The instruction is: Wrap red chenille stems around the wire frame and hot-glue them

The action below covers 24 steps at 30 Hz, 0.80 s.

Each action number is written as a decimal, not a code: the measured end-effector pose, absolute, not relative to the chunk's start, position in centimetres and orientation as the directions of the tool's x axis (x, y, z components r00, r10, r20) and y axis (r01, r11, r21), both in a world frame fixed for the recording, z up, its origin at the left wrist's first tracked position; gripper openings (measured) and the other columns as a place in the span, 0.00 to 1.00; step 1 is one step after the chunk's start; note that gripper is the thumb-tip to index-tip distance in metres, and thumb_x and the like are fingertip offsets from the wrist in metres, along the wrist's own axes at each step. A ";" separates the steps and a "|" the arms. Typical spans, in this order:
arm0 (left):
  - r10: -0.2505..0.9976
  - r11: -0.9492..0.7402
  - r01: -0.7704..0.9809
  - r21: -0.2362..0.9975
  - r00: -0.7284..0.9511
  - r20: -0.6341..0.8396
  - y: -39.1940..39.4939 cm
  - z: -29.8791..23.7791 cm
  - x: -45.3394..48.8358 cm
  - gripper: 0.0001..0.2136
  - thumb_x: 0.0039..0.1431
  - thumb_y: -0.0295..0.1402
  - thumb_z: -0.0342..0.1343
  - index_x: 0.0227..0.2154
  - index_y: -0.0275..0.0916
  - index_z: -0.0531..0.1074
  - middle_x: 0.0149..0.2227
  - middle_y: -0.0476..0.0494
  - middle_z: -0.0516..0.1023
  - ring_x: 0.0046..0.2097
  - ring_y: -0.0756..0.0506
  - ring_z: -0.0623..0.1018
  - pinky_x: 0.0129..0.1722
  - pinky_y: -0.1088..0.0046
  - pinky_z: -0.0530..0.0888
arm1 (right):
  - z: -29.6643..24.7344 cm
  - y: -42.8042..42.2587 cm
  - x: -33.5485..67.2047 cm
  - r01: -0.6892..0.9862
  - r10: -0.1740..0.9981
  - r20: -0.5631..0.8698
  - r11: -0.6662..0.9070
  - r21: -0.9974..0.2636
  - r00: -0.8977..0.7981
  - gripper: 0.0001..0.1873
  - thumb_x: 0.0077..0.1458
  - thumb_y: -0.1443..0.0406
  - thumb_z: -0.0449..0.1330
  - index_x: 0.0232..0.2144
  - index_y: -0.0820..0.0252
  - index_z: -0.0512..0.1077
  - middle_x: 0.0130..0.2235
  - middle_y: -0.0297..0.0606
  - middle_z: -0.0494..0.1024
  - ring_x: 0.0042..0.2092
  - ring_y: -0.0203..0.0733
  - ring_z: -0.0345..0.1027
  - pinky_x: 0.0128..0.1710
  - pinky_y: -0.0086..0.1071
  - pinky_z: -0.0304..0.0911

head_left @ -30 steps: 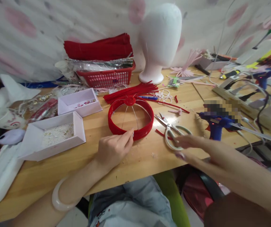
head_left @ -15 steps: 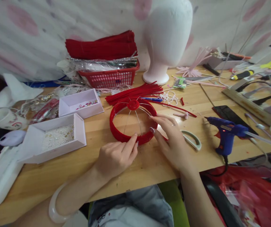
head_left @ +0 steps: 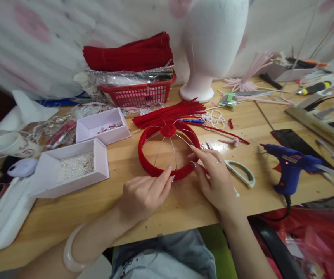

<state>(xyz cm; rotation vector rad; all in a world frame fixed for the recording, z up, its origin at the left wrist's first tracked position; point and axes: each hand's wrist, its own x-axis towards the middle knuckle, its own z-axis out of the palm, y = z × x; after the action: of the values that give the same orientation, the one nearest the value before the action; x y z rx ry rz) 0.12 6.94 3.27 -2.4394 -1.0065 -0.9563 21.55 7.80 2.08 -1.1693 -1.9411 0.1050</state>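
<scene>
A round red frame [head_left: 153,169] lies on the table before me: a fuzzy red ring with thin wire spokes running to a small red disc [head_left: 168,130]. My left hand [head_left: 147,193] is closed, its thumb and forefinger pinching the near side of the ring. At the ring's right side, my right hand [head_left: 213,174] has thumb and fingers curled about the rim. Light-handled scissors [head_left: 250,179] lie partly under and beside the right hand. Behind the ring is a bundle of red pipe cleaners [head_left: 169,112], with a blue pen [head_left: 190,121] beside it.
Two white boxes, one of pearl beads [head_left: 104,170] and one of pink gems [head_left: 127,131], stand at left. A red basket [head_left: 136,95] and white foam head [head_left: 213,42] are behind. A blue glue gun [head_left: 290,164], phone [head_left: 300,145] and power strip [head_left: 315,128] occupy the right.
The view has swung slightly, so everything sits further right in it. My right fingers have drawn in a little at the rim, and the scissor blades now show. My left hand keeps its pinch.
</scene>
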 end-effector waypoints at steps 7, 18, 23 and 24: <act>0.503 -0.689 0.724 -0.033 0.512 0.696 6.9 3.5 -0.1 0.09 0.66 0.25 0.53 0.45 0.32 0.76 0.20 0.54 0.79 0.19 0.53 0.74 0.20 0.73 0.66 | 2.3 7.3 21.4 0.693 0.745 0.636 0.566 -0.447 -0.198 0.23 0.63 0.72 0.54 0.59 0.50 0.65 0.39 0.38 0.80 0.44 0.47 0.71 0.46 0.45 0.69; 0.494 -0.680 0.733 -0.034 0.492 0.717 7.4 3.2 -0.7 0.07 0.62 0.24 0.56 0.41 0.31 0.78 0.21 0.53 0.80 0.19 0.51 0.76 0.21 0.72 0.67 | 1.2 6.8 21.7 0.613 0.610 0.689 0.385 -0.690 0.391 0.19 0.63 0.68 0.56 0.56 0.53 0.71 0.57 0.42 0.75 0.61 0.51 0.67 0.62 0.54 0.62; 0.489 -0.698 0.716 0.011 0.466 0.738 7.2 3.3 -1.2 0.07 0.62 0.24 0.58 0.42 0.33 0.76 0.21 0.54 0.78 0.19 0.53 0.74 0.22 0.73 0.66 | 1.4 7.0 20.9 0.323 0.633 0.519 0.408 -0.854 0.574 0.13 0.57 0.68 0.64 0.46 0.57 0.75 0.63 0.46 0.69 0.59 0.51 0.70 0.58 0.50 0.69; 0.481 -0.709 0.705 0.016 0.467 0.742 7.3 3.3 -1.4 0.07 0.63 0.24 0.58 0.42 0.34 0.76 0.20 0.54 0.77 0.19 0.53 0.74 0.22 0.74 0.66 | 1.6 7.0 20.7 0.275 0.632 0.493 0.416 -0.867 0.598 0.12 0.55 0.68 0.66 0.43 0.58 0.76 0.61 0.46 0.72 0.56 0.50 0.73 0.56 0.48 0.71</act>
<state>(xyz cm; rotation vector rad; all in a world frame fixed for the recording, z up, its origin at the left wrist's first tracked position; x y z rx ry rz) -1.39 7.30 3.34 -2.4259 -1.0103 -1.0884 20.74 7.03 1.58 -1.1611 -0.9514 0.2727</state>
